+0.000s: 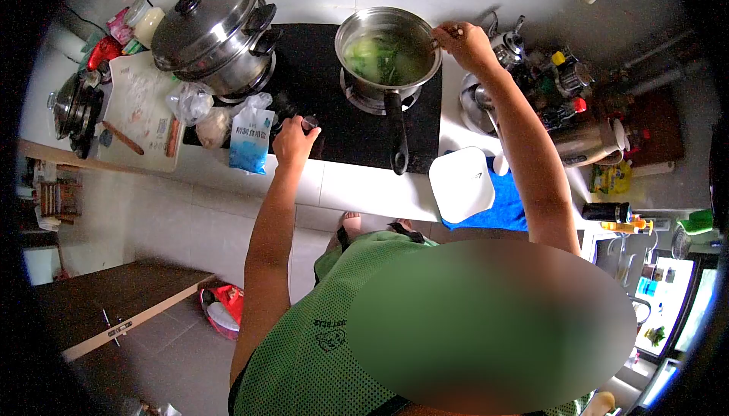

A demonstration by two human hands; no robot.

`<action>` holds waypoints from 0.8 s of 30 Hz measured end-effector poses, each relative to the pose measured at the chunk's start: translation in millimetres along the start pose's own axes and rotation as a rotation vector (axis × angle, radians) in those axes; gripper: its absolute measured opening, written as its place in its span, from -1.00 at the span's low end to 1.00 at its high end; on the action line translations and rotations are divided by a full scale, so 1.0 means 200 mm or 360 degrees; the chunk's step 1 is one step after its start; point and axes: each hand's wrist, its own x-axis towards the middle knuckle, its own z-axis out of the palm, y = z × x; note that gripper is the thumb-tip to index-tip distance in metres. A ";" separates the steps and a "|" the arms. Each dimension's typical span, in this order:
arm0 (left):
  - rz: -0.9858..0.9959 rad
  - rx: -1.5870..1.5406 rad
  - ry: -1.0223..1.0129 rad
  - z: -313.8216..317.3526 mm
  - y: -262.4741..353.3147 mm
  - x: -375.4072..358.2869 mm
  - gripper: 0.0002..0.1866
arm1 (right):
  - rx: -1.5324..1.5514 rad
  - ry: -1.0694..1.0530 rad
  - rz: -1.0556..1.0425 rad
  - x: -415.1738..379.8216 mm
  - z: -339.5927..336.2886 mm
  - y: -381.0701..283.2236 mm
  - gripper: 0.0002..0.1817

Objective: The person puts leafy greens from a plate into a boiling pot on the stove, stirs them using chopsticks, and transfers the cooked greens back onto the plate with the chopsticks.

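A steel saucepan [380,17] with a black handle stands on the right burner of the black stove [304,59], holding green leaves [380,59] in liquid. My right hand [467,45] is closed at the pan's right rim, its fingers curled round something too small to make out. At the stove's front edge, my left hand [295,141] has its thumb and fingers around a dark round knob [309,122]. A blue and white packet [252,139] lies just left of that hand.
A large lidded pot [209,32] stands on the left burner. Left of it are a cutting board [144,104], a knife [123,139] and plastic bags [190,102]. To the right are a white lid-like tray [462,184], a blue cloth [510,199], a kettle [507,47] and bottles.
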 end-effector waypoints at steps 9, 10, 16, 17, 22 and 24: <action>-0.0043 0.0021 -0.0030 -0.01 0.02 -0.01 -0.57 | 0.0854 -0.0319 0.0224 -0.05 0.11 -0.14 -0.68; -0.0043 0.0023 -0.0026 -0.01 0.02 0.00 -0.57 | 0.0856 -0.0317 0.0220 -0.04 0.14 -0.13 -0.68; -0.0064 -0.0003 -0.0069 -0.03 0.01 -0.01 -0.57 | 0.0683 0.0235 0.0094 -0.03 0.10 -0.10 -0.69; -0.0048 0.0014 -0.0046 -0.01 0.00 -0.01 -0.58 | 0.0516 0.0285 0.0068 -0.04 0.05 -0.12 -0.69; -0.0043 0.0038 -0.0039 -0.01 0.00 -0.01 -0.58 | 0.0012 0.0247 0.0238 -0.06 0.05 -0.05 -0.62; -0.0055 0.0020 -0.0034 -0.02 0.01 -0.01 -0.57 | 0.0170 0.0262 0.0234 -0.07 0.11 -0.05 -0.58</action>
